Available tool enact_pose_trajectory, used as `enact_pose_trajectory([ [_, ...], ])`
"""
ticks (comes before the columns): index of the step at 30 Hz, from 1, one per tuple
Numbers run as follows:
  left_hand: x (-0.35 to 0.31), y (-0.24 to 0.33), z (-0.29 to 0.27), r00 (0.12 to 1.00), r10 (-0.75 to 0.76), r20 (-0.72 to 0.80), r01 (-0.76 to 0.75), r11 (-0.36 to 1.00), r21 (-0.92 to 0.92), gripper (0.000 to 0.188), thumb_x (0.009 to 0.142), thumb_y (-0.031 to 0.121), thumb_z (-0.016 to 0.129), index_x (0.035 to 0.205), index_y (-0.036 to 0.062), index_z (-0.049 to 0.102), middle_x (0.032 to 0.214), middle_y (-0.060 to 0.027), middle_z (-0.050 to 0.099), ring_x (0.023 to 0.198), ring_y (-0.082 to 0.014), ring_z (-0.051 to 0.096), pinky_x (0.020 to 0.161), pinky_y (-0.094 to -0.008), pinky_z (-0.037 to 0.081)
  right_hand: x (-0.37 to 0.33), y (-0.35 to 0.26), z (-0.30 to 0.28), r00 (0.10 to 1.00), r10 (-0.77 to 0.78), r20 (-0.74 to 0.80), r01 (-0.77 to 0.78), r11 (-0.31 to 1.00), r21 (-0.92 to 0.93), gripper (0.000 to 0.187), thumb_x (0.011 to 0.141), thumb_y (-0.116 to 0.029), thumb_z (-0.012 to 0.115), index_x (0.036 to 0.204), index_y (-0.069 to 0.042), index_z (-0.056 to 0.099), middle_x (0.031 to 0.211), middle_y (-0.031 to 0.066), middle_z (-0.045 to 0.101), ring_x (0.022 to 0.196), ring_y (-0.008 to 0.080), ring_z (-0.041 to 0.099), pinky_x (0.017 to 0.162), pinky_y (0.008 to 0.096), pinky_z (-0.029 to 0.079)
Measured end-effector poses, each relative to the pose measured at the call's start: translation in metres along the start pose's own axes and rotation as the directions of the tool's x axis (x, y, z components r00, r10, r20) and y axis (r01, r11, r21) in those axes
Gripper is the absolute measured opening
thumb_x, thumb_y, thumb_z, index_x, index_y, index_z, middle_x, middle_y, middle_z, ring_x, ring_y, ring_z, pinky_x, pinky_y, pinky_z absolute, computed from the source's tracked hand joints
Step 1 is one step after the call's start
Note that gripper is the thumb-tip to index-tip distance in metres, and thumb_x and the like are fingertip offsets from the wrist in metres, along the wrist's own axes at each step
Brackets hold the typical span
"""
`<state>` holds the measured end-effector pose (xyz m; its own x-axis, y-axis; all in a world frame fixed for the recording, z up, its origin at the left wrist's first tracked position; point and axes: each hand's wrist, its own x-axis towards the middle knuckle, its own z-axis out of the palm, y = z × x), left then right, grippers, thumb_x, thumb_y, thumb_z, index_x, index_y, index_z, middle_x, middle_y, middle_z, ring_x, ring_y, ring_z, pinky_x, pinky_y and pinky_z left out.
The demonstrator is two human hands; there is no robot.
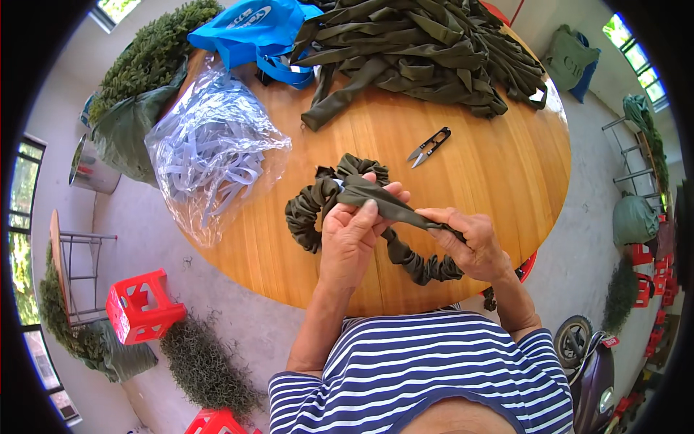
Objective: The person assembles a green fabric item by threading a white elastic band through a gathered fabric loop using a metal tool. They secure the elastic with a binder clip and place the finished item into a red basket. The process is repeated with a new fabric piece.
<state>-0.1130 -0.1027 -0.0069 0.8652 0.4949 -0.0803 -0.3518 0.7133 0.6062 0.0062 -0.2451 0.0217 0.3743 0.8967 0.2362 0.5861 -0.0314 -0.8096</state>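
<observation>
My left hand pinches a dark olive fabric strip between thumb and fingers. The strip's narrow end is gripped by my right hand, so it stretches slantwise between the two. Gathered, ruffled fabric of the same colour lies on the table just left of my left hand, and another ruffled loop is behind it. Beneath my right hand, a bunched fabric tube curves along the table. A bit of whitish band shows near my left fingertips. Black-handled thread snips lie beyond my hands, blades apart.
A heap of olive fabric strips covers the round wooden table's far side. A clear plastic bag of pale flat bands and a blue bag are at left. Red stools and green artificial foliage stand on the floor.
</observation>
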Motion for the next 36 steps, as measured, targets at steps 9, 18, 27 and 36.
enact_pose_trajectory([
  [9, -0.003, 0.001, -0.007, 0.995, -0.014, 0.099, 0.006, 0.997, 0.080, 0.044, 0.091, 0.009, 0.041, 0.131, -0.0005, 0.025, 0.121, -0.0208, 0.046, 0.110, -0.0315, 0.050, 0.093, -0.0391, 0.042, -0.003, 0.001, 0.003, 1.000, 0.003, 0.009, -0.002, 0.993, -0.115, 0.019, 0.080, -0.006, 0.057, 0.099, -0.005, 0.058, 0.069, 0.0101, 0.057, 0.052, 0.0220, 0.056, 0.046, 0.0300, 0.041],
  [18, -0.005, -0.002, -0.010, 0.986, 0.033, 0.166, -0.055, 0.990, 0.127, 0.048, 0.092, 0.013, 0.041, 0.133, -0.0002, 0.020, 0.123, -0.0201, 0.046, 0.111, -0.0312, 0.049, 0.094, -0.0392, 0.041, -0.005, 0.000, 0.007, 0.999, 0.028, -0.015, -0.030, 0.991, -0.128, 0.017, 0.080, -0.006, 0.056, 0.097, -0.006, 0.057, 0.064, 0.0092, 0.055, 0.049, 0.0212, 0.055, 0.045, 0.0296, 0.039],
  [27, -0.005, -0.007, -0.008, 0.995, 0.054, 0.085, -0.060, 0.996, 0.059, 0.043, 0.090, 0.007, 0.041, 0.130, -0.0018, 0.027, 0.122, -0.0243, 0.045, 0.111, -0.0347, 0.048, 0.092, -0.0402, 0.043, -0.007, 0.000, 0.007, 0.990, -0.143, -0.019, 0.132, 0.952, -0.275, 0.034, 0.073, -0.001, 0.058, 0.107, -0.005, 0.056, 0.072, 0.0095, 0.060, 0.056, 0.0206, 0.058, 0.049, 0.0303, 0.045],
  [36, -0.007, -0.002, -0.002, 0.998, -0.008, 0.058, 0.010, 0.999, -0.033, 0.051, 0.083, -0.004, 0.041, 0.131, -0.0018, 0.023, 0.123, -0.0259, 0.043, 0.113, -0.0366, 0.046, 0.093, -0.0401, 0.043, -0.012, -0.003, 0.006, 0.965, -0.247, 0.088, 0.255, 0.806, -0.535, 0.054, 0.066, -0.004, 0.061, 0.119, -0.009, 0.051, 0.054, 0.0020, 0.050, 0.044, 0.0145, 0.051, 0.041, 0.0280, 0.038],
])
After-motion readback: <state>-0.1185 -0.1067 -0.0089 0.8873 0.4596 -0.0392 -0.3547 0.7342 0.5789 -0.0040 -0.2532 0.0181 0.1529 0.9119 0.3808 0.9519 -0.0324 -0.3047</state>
